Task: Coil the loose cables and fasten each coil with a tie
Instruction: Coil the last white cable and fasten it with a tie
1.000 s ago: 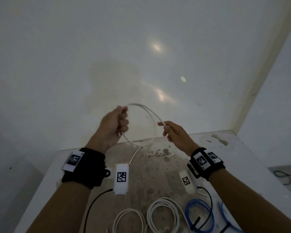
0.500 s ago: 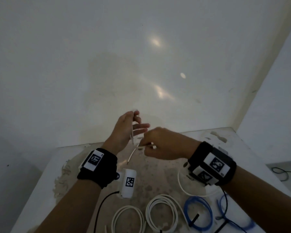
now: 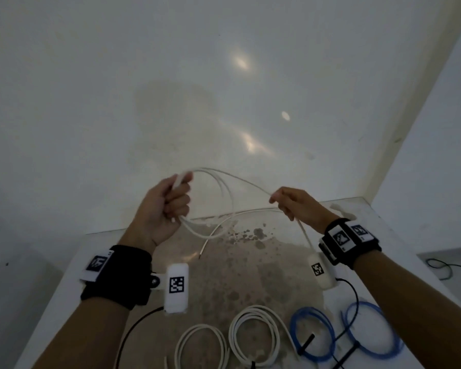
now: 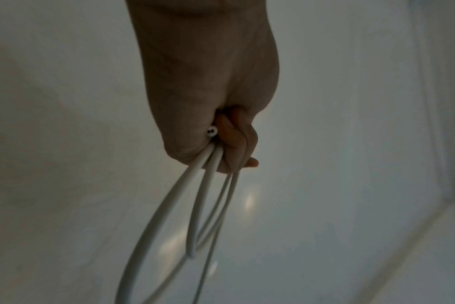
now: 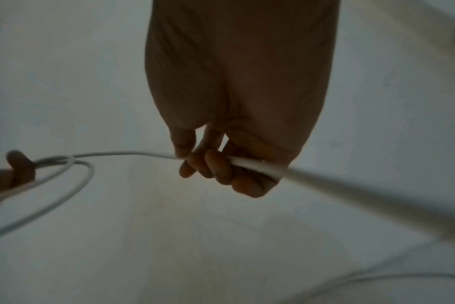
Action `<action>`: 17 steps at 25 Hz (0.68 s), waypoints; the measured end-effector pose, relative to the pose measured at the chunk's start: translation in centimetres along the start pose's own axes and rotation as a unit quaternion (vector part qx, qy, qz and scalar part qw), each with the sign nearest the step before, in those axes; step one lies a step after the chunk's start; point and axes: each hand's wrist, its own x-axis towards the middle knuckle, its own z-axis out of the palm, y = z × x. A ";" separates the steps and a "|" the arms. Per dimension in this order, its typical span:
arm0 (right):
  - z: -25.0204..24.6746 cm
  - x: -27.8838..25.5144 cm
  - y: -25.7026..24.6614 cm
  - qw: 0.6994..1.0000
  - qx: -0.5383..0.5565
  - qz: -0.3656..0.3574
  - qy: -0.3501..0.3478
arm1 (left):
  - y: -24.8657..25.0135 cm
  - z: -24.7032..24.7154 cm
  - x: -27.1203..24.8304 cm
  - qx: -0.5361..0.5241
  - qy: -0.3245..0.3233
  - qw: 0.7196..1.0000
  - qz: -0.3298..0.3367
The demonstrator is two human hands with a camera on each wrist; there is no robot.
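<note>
A thin white cable (image 3: 232, 193) is held in the air above the table's far edge. My left hand (image 3: 171, 203) grips a bunch of its loops in a fist; in the left wrist view the loops (image 4: 208, 185) hang out below the curled fingers and a cut end (image 4: 211, 131) pokes out. My right hand (image 3: 290, 203) pinches the running strand about a hand's width to the right; the right wrist view shows that strand (image 5: 252, 164) passing between thumb and fingers. A loose end (image 3: 205, 246) dangles over the table.
The stained white table (image 3: 250, 275) stands against a white wall. At its near edge lie two white coils (image 3: 202, 350) (image 3: 253, 336) and two blue coils (image 3: 312, 334) (image 3: 370, 331) with black ties. A black wire (image 3: 447, 267) lies on the floor at right.
The hands were close together half a second ago. The right hand has since moved away to the right along the cable, and another loop now sits in the left fist.
</note>
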 end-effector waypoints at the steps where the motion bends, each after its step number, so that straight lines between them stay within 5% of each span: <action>1: -0.2 -0.3 1.7 0.999 -0.037 0.024 -0.014 | 1.0 -0.9 -0.1 -0.034 -0.004 0.999 0.034; 4: 0.5 -1.3 3.0 0.972 -0.210 0.040 -0.093 | 2.3 -1.9 0.0 0.001 0.081 0.991 0.106; 8: 3.7 -2.3 -4.9 0.915 -0.329 -0.105 -0.208 | -0.5 -0.1 1.9 0.144 0.164 0.971 0.098; 12: 5.2 -0.6 -12.3 0.904 -0.294 -0.267 -0.157 | -3.7 2.5 2.5 0.281 0.163 0.943 0.071; 15: 4.2 1.8 -13.4 0.929 -0.251 -0.268 -0.055 | -4.1 3.7 2.0 0.348 0.119 0.930 0.004; 17: 3.0 3.2 -12.5 0.947 -0.222 -0.231 -0.004 | -3.6 3.6 1.5 0.269 0.090 0.958 -0.046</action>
